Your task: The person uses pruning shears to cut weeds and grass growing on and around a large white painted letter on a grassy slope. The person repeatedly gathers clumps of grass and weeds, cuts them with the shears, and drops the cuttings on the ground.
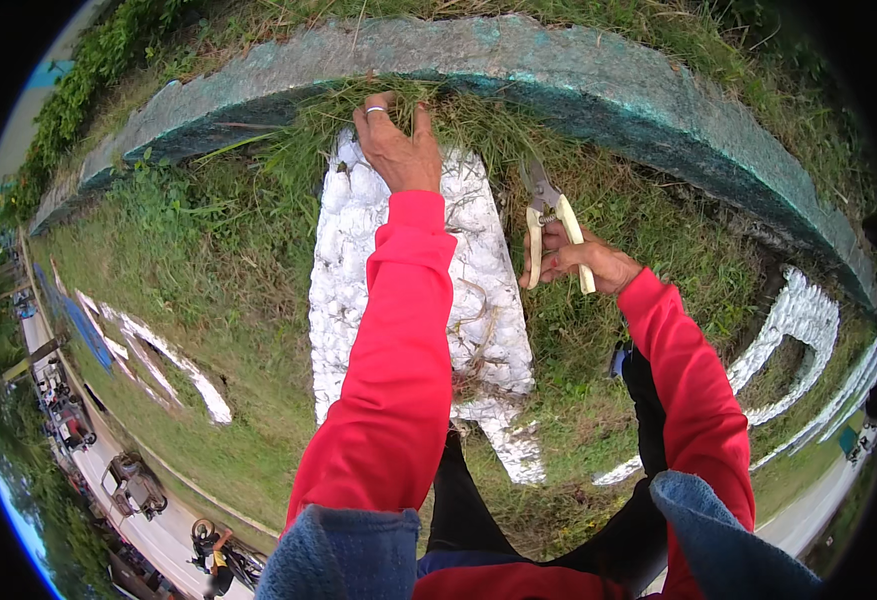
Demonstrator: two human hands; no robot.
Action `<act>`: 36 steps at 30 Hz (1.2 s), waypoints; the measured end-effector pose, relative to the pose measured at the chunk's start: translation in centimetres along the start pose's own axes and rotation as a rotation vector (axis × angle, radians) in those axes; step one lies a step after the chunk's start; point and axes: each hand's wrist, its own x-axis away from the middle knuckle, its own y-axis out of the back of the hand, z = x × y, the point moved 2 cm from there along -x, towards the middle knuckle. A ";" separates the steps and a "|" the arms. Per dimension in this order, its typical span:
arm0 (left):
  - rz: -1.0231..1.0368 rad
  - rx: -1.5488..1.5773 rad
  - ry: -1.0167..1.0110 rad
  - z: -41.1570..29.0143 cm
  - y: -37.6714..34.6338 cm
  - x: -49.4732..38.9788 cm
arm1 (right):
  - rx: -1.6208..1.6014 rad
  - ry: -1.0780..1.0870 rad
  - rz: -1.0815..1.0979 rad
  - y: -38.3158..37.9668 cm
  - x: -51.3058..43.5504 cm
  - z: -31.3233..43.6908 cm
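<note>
My left hand (401,150), with a ring on one finger, reaches into a tuft of long grass (476,116) at the foot of a concrete curb; the fingertips are partly hidden by blades, and a firm hold cannot be made out. Pruning shears (554,214) with cream handles are in my right hand (577,259), to the right of the white-painted stone letter (348,225). Their handles are spread and the blades point up towards the grass. Dry stems lie on the white stones below my left hand.
A curved concrete curb (498,56) with green-blue paint crosses the top. More white stone shapes (791,352) lie on the grassy slope at right and left. Down at the lower left, vehicles (134,484) and a person on a motorcycle (221,559) are on a road.
</note>
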 end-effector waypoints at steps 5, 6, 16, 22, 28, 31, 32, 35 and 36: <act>0.023 0.273 0.058 3.1 0.8 -0.2 | 0.170 0.004 0.136 -1.0 -3.0 1.9; 0.007 0.305 0.058 3.5 0.7 -0.2 | 0.148 0.007 0.154 -1.2 -3.7 2.2; 0.035 0.543 0.256 3.9 0.5 0.8 | 0.008 0.183 0.113 -3.2 -9.2 5.3; 0.015 0.355 0.260 3.4 1.2 1.3 | 0.186 0.034 -0.014 -2.2 -6.7 1.5; -0.134 -0.034 -0.129 -0.7 0.7 0.4 | 0.133 -0.013 0.154 -1.9 -5.1 1.0; -0.030 -0.078 -0.135 -0.6 0.7 -0.9 | 0.149 -0.021 0.198 -2.2 -5.3 1.9; -0.043 0.030 -0.126 0.0 1.1 -1.5 | 0.153 -0.027 0.212 -2.3 -5.4 2.3; 0.000 0.119 -0.166 1.9 2.0 -1.7 | 0.147 0.036 0.252 -2.3 -6.1 3.7; 0.005 0.202 -0.070 2.6 2.1 -1.6 | 0.156 0.026 0.277 -2.3 -6.4 4.1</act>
